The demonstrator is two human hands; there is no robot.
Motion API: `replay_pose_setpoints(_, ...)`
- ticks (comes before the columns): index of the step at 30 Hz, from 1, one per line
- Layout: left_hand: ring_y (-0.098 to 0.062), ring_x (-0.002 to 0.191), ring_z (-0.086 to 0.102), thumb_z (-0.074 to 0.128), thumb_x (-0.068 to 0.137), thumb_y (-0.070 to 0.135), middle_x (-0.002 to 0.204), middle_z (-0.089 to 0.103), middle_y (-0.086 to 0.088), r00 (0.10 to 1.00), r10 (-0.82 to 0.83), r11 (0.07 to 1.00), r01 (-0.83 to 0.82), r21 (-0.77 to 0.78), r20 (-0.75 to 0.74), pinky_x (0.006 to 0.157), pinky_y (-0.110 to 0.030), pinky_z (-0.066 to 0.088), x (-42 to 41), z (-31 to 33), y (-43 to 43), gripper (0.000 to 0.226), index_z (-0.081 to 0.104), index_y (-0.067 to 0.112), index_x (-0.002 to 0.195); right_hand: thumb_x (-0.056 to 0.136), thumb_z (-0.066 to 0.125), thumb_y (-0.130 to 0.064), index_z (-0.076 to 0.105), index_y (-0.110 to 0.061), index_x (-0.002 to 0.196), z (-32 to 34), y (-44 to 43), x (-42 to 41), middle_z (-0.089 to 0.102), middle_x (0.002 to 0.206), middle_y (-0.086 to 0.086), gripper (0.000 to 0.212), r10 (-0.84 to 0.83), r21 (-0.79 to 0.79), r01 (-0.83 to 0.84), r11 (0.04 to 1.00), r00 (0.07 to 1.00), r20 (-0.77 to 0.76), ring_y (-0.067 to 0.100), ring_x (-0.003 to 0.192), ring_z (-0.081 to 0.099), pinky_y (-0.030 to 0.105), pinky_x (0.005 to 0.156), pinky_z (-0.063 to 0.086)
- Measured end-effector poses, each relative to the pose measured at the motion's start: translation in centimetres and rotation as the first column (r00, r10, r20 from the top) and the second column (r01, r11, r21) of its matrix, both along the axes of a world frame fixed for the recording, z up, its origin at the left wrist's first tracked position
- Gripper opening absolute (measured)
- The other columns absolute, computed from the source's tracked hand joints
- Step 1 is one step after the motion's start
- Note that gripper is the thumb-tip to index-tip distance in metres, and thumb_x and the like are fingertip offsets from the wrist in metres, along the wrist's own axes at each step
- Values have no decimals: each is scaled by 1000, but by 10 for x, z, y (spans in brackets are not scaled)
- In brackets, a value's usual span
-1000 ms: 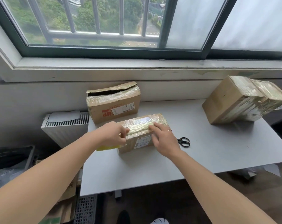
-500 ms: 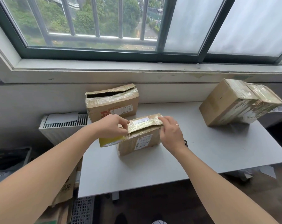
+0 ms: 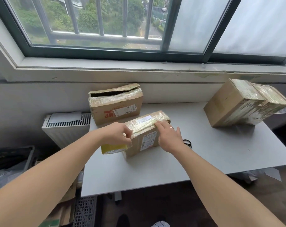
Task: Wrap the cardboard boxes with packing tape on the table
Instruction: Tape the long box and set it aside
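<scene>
A small cardboard box with shiny tape along its top stands at the middle of the grey table. My left hand is at the box's left end, fingers curled round a yellow tape roll that shows below the hand. My right hand lies at the box's right front, its straight fingers pressing the tape on the top edge. A larger box with an open torn flap stands behind. A taped box sits tilted at the far right.
Black scissors lie on the table just right of my right hand. A white radiator stands left of the table. Cardboard and a crate lie on the floor below. The window sill runs behind.
My right hand has gone from gripping the box's right end to lying with fingers straight on the top edge. The left hand with the roll has stayed at the left end.
</scene>
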State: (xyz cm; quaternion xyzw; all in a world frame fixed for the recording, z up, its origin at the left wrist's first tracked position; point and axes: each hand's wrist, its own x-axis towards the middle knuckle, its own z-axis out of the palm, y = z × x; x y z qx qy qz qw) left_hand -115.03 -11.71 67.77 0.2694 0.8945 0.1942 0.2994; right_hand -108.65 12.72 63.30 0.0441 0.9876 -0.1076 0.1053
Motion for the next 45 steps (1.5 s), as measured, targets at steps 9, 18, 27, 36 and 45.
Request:
replay_pose_setpoints(9,-12,102,66,69,94,39,117,72,14,965,247,949,-259,178,84,92,-39,59,0,4,-47,11,76,37,87,101,43,-15,62,-16,134,16,5,-27,53,144,1,37,-170,-225,143,964,980,-103,24,129,51,37,106,42)
replay_pose_setpoints(18,-17,94,67,69,96,39,96,72,6,940,304,914,-333,232,152,79,-31,55,17,2,-50,14,78,30,89,103,54,-37,73,-12,98,42,-32,-24,71,89,1,32,-93,-443,18,896,985,-148,19,89,64,26,77,47)
replay_pose_setpoints(27,-13,103,61,60,101,34,109,63,6,961,245,910,-273,311,125,88,-33,52,16,33,-28,16,72,26,108,96,64,-51,73,-19,85,80,-75,-20,74,75,-7,35,177,-530,-153,834,984,-5,10,71,67,27,60,50)
replay_pose_setpoints(36,-16,89,56,62,76,44,96,61,-8,970,173,918,-222,328,173,83,-38,50,10,50,-27,26,70,44,101,96,59,-58,71,-23,82,97,-69,-27,75,80,-5,39,178,-381,-161,911,984,9,9,74,70,31,66,57)
replay_pose_setpoints(45,-11,74,54,70,91,28,84,66,0,990,125,920,-142,364,72,71,-28,46,-5,59,1,17,67,38,105,93,62,-60,67,-21,77,106,-53,-26,70,72,-2,42,67,-303,-107,947,988,-140,16,74,67,41,74,58)
